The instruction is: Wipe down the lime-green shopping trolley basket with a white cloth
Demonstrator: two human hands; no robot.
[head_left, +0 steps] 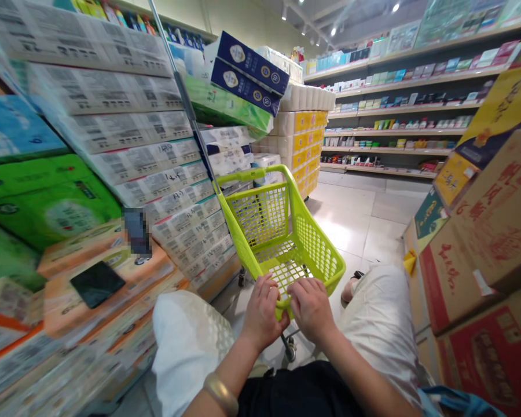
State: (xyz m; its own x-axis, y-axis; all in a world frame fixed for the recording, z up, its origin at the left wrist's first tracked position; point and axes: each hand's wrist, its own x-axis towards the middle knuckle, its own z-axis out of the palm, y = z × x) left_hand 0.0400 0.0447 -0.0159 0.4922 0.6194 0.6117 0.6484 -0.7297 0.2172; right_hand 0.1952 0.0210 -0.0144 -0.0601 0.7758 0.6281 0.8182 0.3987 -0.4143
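A lime-green plastic shopping cart with perforated walls stands right in front of me, between my knees. Its basket looks empty. My left hand is closed over the cart's near rim, thumb on the outer side. Close beside it, my right hand has its fingers curled over the same rim. A caster shows below the basket, near my wrists. The cart's raised handle bar is at its far left end.
On my left are stacked orange tissue packs with a dark phone lying on top, and a tall stack of white packs. Cardboard cartons line my right. Tiled floor leads to product shelves at the back.
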